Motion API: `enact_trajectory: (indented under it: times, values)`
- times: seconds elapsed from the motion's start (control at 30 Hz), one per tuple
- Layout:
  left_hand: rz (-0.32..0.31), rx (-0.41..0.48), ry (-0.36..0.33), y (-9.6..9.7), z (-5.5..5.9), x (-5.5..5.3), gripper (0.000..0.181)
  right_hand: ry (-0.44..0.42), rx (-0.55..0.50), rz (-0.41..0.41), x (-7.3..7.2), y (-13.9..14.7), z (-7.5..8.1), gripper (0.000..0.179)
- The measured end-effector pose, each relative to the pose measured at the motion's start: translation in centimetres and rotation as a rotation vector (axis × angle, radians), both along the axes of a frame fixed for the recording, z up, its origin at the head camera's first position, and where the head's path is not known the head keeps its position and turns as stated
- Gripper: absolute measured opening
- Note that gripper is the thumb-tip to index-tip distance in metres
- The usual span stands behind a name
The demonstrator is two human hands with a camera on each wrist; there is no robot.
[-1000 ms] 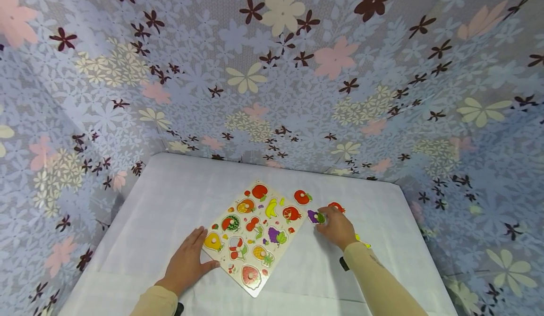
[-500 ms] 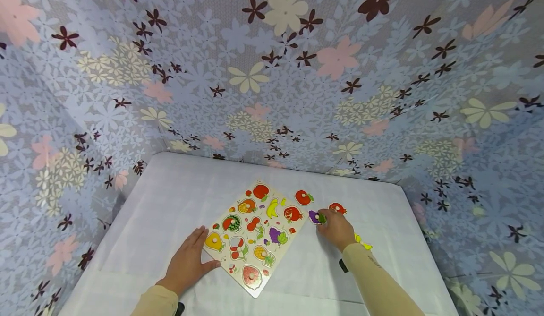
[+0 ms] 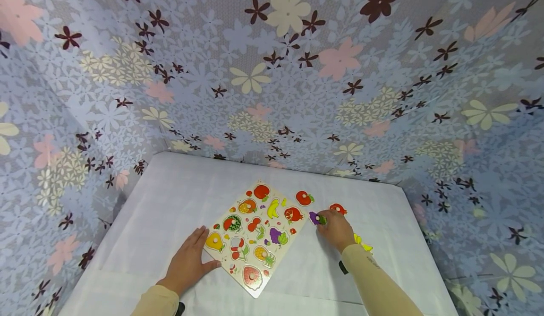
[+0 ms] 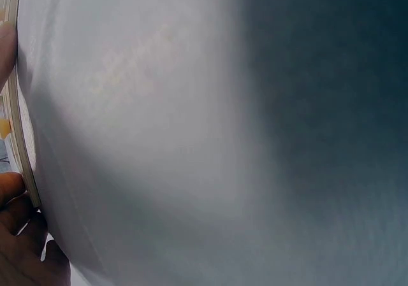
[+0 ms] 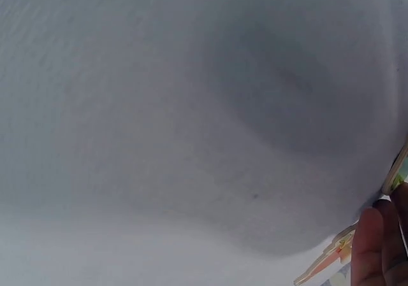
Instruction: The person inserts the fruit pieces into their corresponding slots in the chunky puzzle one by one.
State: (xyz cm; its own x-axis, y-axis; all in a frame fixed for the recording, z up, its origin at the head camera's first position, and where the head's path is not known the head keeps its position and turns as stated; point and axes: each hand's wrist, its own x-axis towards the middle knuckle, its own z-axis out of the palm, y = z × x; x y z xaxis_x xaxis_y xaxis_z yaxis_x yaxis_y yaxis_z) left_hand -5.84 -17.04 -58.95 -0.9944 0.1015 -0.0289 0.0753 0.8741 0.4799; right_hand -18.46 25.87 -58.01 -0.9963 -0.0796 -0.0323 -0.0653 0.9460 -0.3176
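A peg puzzle board (image 3: pixel 255 293) with fruit pictures lies at a slant on the white table. My left hand (image 3: pixel 184 261) rests at its left corner, fingers fairly straight along one edge and thumb on the lower edge; the board's edge (image 4: pixel 22 139) shows beside those fingers in the left wrist view. Right of the board, my right hand (image 3: pixel 336 228) pinches the leafy end of a purple grape puzzle piece (image 3: pixel 313 217) between thumb and fingers. In the right wrist view, the fingertips (image 5: pixel 368 235) sit close by a piece with a green leaf (image 5: pixel 398 181).
Loose pieces lie around the right hand: a red round fruit piece (image 3: pixel 303 198) up left, a red pomegranate piece (image 3: pixel 338 208) behind it and yellow bananas (image 3: pixel 362 243) partly under the forearm. Floral curtains (image 3: pixel 272 94) rise at the back and sides of the white-covered table (image 3: pixel 191 179).
The right hand has drawn slightly toward the wearer, staying at the grape piece, and more of the bananas shows. The left hand and the board hold their places.
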Motion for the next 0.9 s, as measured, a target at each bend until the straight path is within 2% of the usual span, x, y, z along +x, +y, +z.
enact_trajectory:
  times: [0.2, 0.6, 0.9]
  values:
    - [-0.001, 0.0, 0.008, 0.03, -0.07, 0.0, 0.104, 0.016, -0.037, 0.03, 0.2, -0.04, -0.11, 0.031]
    - [0.001, -0.007, 0.0, -0.06, -0.2, -0.1, 0.105, 0.069, 0.052, 0.075, 0.38, -0.17, 0.13, 0.032]
    - [0.001, -0.008, -0.001, -0.09, -0.13, -0.01, 0.104, 0.044, 0.085, 0.084, 0.31, -0.25, 0.33, 0.034]
